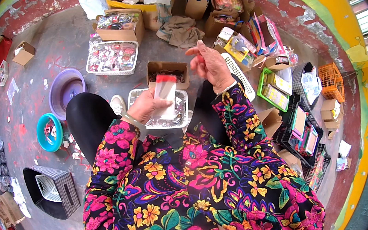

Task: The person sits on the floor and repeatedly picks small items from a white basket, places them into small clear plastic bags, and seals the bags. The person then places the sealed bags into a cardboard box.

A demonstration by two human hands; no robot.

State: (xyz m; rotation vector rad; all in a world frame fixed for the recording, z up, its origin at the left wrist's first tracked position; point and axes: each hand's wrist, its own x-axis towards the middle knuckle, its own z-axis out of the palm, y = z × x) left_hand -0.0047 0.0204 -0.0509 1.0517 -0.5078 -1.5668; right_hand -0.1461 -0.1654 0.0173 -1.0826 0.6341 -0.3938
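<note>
My left hand is closed on a flat packet, white and clear with a red top edge, its thumb lying across the front. The packet is held over a white plastic basket between my knees, which has clear wrapped items in it. My right hand is raised to the right of the packet, apart from it, fingers loosely spread and nothing seen in them. Just beyond the basket stands an open cardboard box with thin brownish items inside, too small to name.
A purple basin and a teal tub stand left of my knee. Farther off is a white basket of wrapped items beside full cartons. A green tray and black crates line the right.
</note>
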